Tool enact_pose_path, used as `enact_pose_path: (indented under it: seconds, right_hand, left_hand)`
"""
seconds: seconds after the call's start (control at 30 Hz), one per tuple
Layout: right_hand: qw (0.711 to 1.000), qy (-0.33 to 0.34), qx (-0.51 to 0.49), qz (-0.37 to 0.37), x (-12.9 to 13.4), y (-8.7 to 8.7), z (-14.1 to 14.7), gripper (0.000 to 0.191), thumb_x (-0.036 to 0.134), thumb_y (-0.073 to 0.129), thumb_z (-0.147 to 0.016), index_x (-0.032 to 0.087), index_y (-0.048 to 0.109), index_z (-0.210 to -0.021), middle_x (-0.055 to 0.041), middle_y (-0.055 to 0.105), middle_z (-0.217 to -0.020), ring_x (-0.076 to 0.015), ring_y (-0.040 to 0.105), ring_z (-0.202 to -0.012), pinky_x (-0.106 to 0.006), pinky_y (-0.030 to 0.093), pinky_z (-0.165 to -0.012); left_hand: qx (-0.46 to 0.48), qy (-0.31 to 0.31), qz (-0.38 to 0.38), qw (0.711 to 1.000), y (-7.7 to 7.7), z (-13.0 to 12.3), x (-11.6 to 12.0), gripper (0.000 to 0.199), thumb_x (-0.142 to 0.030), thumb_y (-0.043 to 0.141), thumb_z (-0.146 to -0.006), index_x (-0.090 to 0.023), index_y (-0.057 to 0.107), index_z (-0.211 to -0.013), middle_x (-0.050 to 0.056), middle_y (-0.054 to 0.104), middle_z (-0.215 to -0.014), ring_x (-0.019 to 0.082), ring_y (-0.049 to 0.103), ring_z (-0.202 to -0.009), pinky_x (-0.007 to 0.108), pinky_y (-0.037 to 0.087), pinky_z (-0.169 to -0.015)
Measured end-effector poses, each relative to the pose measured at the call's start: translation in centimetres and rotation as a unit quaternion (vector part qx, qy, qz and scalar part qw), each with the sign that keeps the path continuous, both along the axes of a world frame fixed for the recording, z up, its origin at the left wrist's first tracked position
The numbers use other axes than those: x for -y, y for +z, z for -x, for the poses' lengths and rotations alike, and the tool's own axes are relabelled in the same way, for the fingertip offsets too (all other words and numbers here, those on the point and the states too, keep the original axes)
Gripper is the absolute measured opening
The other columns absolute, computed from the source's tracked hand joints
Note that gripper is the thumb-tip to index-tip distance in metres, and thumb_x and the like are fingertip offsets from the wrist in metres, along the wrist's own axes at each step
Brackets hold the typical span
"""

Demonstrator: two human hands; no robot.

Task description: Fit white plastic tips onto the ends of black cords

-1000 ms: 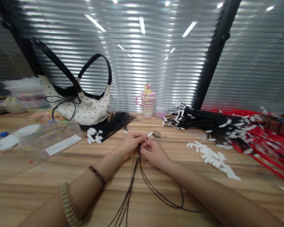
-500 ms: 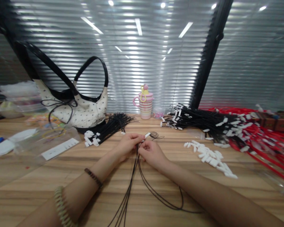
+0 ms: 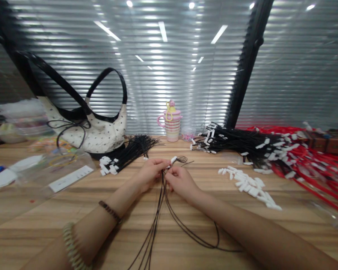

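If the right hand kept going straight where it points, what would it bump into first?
Probably the black cords at the fingertips of the right hand, then the left hand; depth is hard to judge.

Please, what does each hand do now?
Left hand: closed, holding black cords.
Right hand: fingers closed on the cords.

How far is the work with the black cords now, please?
Apparently done: the black bundle beside the bag, with white ends. In hand: dark cords and a white piece, at the left hand and right hand. Probably left: loose white pieces; I cannot tell how many are needed.
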State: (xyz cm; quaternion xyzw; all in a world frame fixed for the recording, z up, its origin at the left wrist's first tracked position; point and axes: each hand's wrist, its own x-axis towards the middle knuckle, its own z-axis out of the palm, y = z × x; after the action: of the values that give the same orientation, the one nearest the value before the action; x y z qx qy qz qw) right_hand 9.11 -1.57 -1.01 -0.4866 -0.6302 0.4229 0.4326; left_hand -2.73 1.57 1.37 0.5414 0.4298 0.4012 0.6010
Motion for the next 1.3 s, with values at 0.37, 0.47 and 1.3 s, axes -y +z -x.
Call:
enact_pose_path:
  seconds: [0.37,0.47,1.3]
  right_hand:
    - [0.999,0.011,-0.032,0.024,-0.11,0.01,0.09,0.014,0.016,0.044,-0.07,0.014,0.049,-0.057,0.0025,0.048,-0.047,-0.0074,0.045,-0.041,-0.017,0.034,-0.041]
    - [0.998,0.018,-0.045,0.036,-0.07,0.05,0.1,0.015,0.017,0.042,-0.071,0.014,0.049,-0.057,0.0024,0.048,-0.048,-0.0074,0.045,-0.039,-0.017,0.035,-0.039]
    - [0.997,0.019,-0.078,0.019,0.56,0.54,0.03,0.011,0.015,0.049,-0.068,0.012,0.055,-0.059,0.0013,0.052,-0.048,-0.0083,0.05,-0.041,-0.017,0.038,-0.043]
  left_hand:
    - [-0.016,0.011,-0.014,1.0,-0.39,0.13,-0.23,0.033,-0.042,0.069,-0.058,-0.012,0.062,-0.071,-0.004,0.047,-0.05,0.0,0.029,-0.038,0.016,0.014,-0.037]
    - [-0.019,0.01,-0.022,1.0,-0.37,0.14,-0.15,0.033,-0.042,0.068,-0.06,-0.012,0.063,-0.073,-0.004,0.047,-0.051,0.001,0.031,-0.038,0.016,0.016,-0.037]
    - [-0.009,0.005,-0.028,1.0,-0.49,0.35,-0.22,0.03,-0.042,0.066,-0.062,-0.014,0.061,-0.07,-0.005,0.048,-0.05,0.001,0.035,-0.039,0.014,0.02,-0.037]
